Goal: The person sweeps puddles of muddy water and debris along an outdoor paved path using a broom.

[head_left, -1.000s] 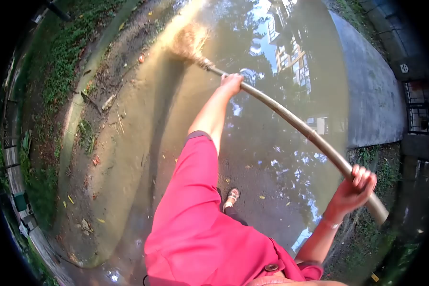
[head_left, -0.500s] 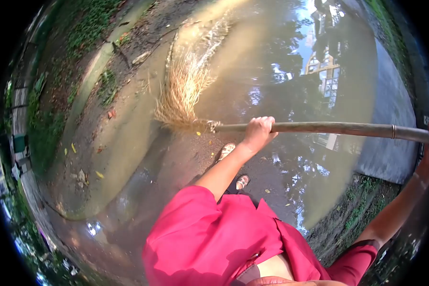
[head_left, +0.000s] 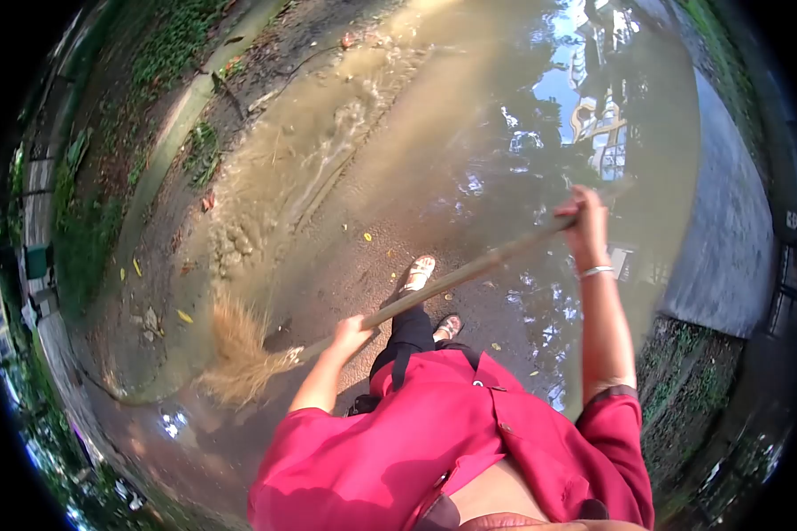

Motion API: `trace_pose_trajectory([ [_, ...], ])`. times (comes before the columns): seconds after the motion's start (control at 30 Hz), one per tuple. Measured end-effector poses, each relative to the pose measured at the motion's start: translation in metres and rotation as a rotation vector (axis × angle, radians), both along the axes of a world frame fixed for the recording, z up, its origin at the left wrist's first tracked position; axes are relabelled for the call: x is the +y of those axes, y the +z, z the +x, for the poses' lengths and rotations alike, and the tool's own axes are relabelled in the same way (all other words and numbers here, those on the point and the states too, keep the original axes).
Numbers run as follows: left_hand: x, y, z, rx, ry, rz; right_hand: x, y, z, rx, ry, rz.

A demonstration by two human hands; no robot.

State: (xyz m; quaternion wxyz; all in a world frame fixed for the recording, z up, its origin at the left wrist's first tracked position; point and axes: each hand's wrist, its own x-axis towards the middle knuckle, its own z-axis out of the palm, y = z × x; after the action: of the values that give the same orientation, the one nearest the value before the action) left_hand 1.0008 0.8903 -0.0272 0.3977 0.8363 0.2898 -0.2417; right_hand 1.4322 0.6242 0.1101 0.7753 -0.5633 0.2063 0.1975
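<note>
I hold a long-handled broom (head_left: 456,276) slantwise across my body. My left hand (head_left: 352,335) grips the pole low down, just above the straw bristles (head_left: 236,352), which touch the wet ground at the lower left. My right hand (head_left: 586,219), with a bangle on the wrist, is closed around the upper end of the pole at the right. Muddy water (head_left: 469,124) covers the path ahead, with foam and ripples (head_left: 328,150) at its left side. My sandalled feet (head_left: 421,270) stand on damp pavement under the pole.
A concrete kerb (head_left: 164,146) and a strip of grass and soil run along the left. A drier slab of pavement (head_left: 726,257) lies at the right, with grass below it. Fallen leaves (head_left: 184,316) dot the ground. Buildings and trees are mirrored in the water.
The broom has swept from far ahead back toward me and to the left. The bristles now rest at the lower left, and pushed water ripples behind them. My right hand has come up into view.
</note>
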Motion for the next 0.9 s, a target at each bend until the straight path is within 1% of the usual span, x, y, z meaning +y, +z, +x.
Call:
trace_pose_trajectory([
  [0.03, 0.009, 0.002, -0.018, 0.056, 0.000, 0.006, 0.010, -0.018, -0.022, 0.018, -0.002, 0.057],
  [0.07, 0.022, -0.004, -0.038, 0.125, -0.019, 0.030, 0.022, -0.027, -0.043, 0.061, -0.011, 0.021],
  [0.1, 0.034, -0.007, -0.058, 0.195, -0.037, 0.057, 0.029, -0.036, -0.061, 0.098, -0.001, 0.077],
  [0.13, 0.046, -0.003, -0.075, 0.213, -0.054, 0.067, 0.035, -0.046, -0.077, 0.104, 0.002, 0.090],
  [0.17, 0.055, -0.001, -0.084, 0.224, -0.077, 0.077, 0.041, -0.042, -0.088, 0.124, -0.006, 0.106],
  [0.2, 0.060, 0.009, -0.085, 0.261, -0.050, 0.056, 0.040, -0.035, -0.093, 0.154, -0.030, 0.169],
  [0.23, 0.062, 0.026, -0.078, 0.299, -0.030, 0.034, 0.034, -0.033, -0.095, 0.170, -0.038, 0.256],
  [0.33, 0.041, 0.072, -0.040, 0.278, -0.136, 0.107, -0.011, -0.009, -0.084, 0.114, -0.139, 0.247],
  [0.37, 0.031, 0.084, -0.022, 0.265, -0.204, 0.165, -0.037, -0.001, -0.077, 0.086, -0.173, 0.223],
  [0.4, 0.018, 0.101, 0.000, 0.226, -0.275, 0.185, -0.065, 0.014, -0.072, 0.044, -0.199, 0.278],
  [0.43, 0.004, 0.111, 0.024, 0.188, -0.348, 0.199, -0.100, 0.023, -0.068, -0.031, -0.209, 0.248],
  [0.47, -0.009, 0.111, 0.042, 0.089, -0.458, 0.249, -0.140, 0.034, -0.066, -0.042, -0.276, 0.361],
  [0.5, -0.022, 0.111, 0.063, -0.015, -0.571, 0.297, -0.171, 0.060, -0.071, -0.111, -0.349, 0.221],
  [0.57, -0.053, 0.116, 0.110, -0.304, -0.687, 0.294, -0.256, 0.078, -0.084, -0.305, -0.521, 0.260],
  [0.63, -0.086, 0.133, 0.161, -0.519, -0.804, 0.297, -0.305, 0.132, -0.114, -0.391, -0.764, -0.015],
  [0.7, -0.112, 0.143, 0.208, -0.698, -0.909, 0.292, -0.373, 0.158, -0.158, -0.568, -0.742, 0.278],
  [0.73, -0.124, 0.153, 0.233, -0.769, -0.962, 0.286, -0.399, 0.172, -0.184, -0.620, -0.775, 0.318],
  [0.77, -0.134, 0.164, 0.257, -0.835, -1.005, 0.283, -0.411, 0.187, -0.207, -0.668, -0.798, 0.362],
  [0.83, -0.148, 0.175, 0.305, -1.018, -1.014, 0.307, -0.395, 0.221, -0.247, -0.795, -0.840, 0.420],
  [0.9, -0.153, 0.176, 0.360, -1.120, -1.044, 0.389, -0.377, 0.231, -0.270, -0.934, -0.823, 0.437],
])
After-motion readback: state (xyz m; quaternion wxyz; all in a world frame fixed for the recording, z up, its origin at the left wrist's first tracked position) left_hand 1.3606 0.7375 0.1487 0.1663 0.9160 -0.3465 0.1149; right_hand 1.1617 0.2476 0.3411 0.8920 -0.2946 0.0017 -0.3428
